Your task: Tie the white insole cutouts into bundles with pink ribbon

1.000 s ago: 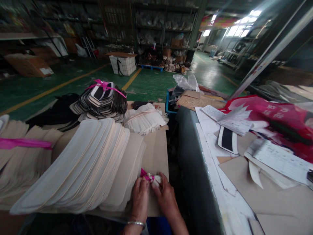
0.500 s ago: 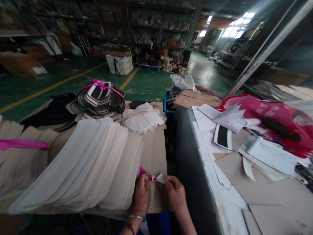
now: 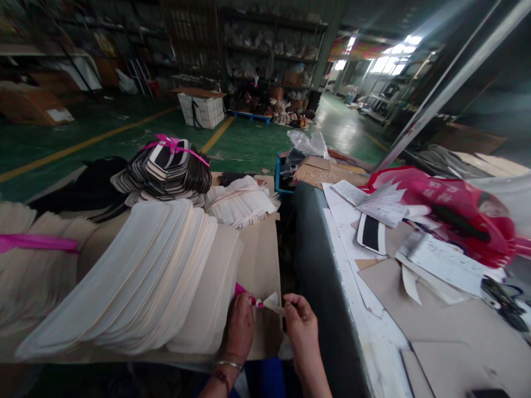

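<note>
My left hand [image 3: 239,326] pinches a pink ribbon [image 3: 244,292] at the near edge of a fanned stack of cream flat pieces [image 3: 136,282]. My right hand [image 3: 301,325] grips a small white scrap [image 3: 271,302] tied to that ribbon's end. The two hands are a short way apart over a brown cardboard sheet [image 3: 263,254]. A silver bangle is on my left wrist.
Behind lie a black-and-white bundle tied with pink ribbon [image 3: 166,166], a white bundle [image 3: 240,202] and another cream bundle with a pink band [image 3: 33,260]. To the right, a table [image 3: 327,276] carries papers, cardboard, a red bag [image 3: 452,210] and scissors [image 3: 500,293].
My hands have drawn apart: the right hand moved rightward with the white scrap, stretching it away from the ribbon. The view shifted slightly left.
</note>
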Tool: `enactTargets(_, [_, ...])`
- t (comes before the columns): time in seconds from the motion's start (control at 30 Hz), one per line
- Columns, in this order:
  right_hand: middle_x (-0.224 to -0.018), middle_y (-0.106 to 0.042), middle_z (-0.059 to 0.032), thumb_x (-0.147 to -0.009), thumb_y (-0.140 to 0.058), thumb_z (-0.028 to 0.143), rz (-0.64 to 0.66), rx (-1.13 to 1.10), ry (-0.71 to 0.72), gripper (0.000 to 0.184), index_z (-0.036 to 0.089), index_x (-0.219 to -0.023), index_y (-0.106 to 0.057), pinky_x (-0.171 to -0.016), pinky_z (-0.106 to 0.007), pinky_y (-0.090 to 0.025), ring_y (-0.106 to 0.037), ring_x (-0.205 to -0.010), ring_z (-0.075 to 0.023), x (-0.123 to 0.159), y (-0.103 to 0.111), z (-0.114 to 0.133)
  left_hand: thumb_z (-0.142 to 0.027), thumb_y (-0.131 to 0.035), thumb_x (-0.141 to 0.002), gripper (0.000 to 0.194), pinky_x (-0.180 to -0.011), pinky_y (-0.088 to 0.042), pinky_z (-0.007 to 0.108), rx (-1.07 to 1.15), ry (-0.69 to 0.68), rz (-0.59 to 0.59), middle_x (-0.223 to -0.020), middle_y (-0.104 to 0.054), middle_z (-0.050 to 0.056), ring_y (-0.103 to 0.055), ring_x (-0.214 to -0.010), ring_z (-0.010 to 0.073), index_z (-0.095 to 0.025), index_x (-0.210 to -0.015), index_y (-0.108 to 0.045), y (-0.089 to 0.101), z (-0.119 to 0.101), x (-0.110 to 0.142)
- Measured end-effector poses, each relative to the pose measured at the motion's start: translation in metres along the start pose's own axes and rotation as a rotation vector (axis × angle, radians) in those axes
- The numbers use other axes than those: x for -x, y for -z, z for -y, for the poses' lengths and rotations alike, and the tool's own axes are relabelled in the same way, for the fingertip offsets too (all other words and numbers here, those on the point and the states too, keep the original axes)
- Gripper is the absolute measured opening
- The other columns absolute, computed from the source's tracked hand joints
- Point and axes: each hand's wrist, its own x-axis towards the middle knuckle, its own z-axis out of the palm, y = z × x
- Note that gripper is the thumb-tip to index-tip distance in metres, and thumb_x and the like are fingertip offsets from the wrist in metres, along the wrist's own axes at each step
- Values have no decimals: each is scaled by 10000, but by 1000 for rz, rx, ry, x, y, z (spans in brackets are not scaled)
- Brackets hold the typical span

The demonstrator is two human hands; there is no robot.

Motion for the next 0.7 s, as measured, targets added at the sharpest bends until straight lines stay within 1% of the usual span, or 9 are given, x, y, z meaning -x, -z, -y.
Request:
enactTargets(0.13, [-698,-582,-44,-638,-531,406,-61,23,59,272,171,-766,-573,-568,-266,-399,-524,-645,-180,-2,-4,8,-314,-363,-939,272,-698,-474,330,-64,-27,17,-758,-527,7,-546,-745,147,-152,-791,-522,-1,0,0])
enactTargets(0.23, [-704,-586,-55,-623,-510,417,-58,69,91,289,164,-743,-580,-605,-279,-415,-533,-670,-192,-3,-4,13,-209,-416,-909,155,-794,-487,370,-116,-73,74,-929,-570,45,-568,-895,176,-137,-976,-537,-1,-1,2])
enactTargets(0.3, [-697,-587,-57,-636,-493,420,-36,106,105,297,161,-745,-588,-598,-280,-418,-535,-661,-193,-3,-5,15,-137,-483,-861,275,-915,-447,428,-172,-109,127,-1113,-561,75,-526,-1067,213,-142,-1136,-505,0,-4,2])
enactTargets(0.33, [-700,-590,-60,-645,-482,424,-26,124,112,301,161,-749,-588,-600,-281,-421,-539,-662,-193,-2,-5,17,-106,-505,-841,335,-950,-423,447,-212,-114,149,-1156,-555,76,-505,-1108,223,-147,-1173,-495,0,-6,1])
enactTargets(0.37, [-708,-594,-63,-652,-472,430,-17,142,119,307,163,-754,-585,-605,-281,-424,-543,-666,-194,-1,-5,18,-86,-516,-831,344,-962,-412,457,-260,-105,164,-1151,-565,72,-504,-1111,225,-147,-1169,-506,0,-8,0])
enactTargets(0.47, [-716,-601,-66,-680,-448,455,11,202,134,323,173,-772,-574,-597,-277,-419,-550,-662,-196,3,-4,20,-96,-507,-851,166,-904,-443,444,-428,-7,173,-979,-612,49,-557,-991,206,-127,-996,-581,-1,-16,-7])
enactTargets(0.53, [-671,-599,-54,-698,-470,460,43,253,127,309,181,-767,-582,-565,-270,-392,-544,-614,-189,10,0,20,-138,-510,-867,91,-878,-453,437,-524,52,184,-894,-612,34,-571,-945,199,-127,-904,-592,-1,-22,-14])
enactTargets(0.6, [-585,-572,-34,-726,-483,460,78,399,119,283,195,-694,-576,-526,-266,-336,-511,-539,-174,19,5,17,-180,-528,-870,85,-872,-456,434,-591,73,222,-863,-614,24,-578,-928,194,-135,-891,-597,-1,-26,-21])
enactTargets(0.7, [-487,-488,-7,-780,-421,468,118,649,137,346,209,-560,-483,-490,-269,-252,-433,-462,-143,38,5,6,-237,-543,-873,118,-845,-470,416,-650,72,312,-829,-622,16,-594,-870,181,-140,-888,-608,-1,-26,-32])
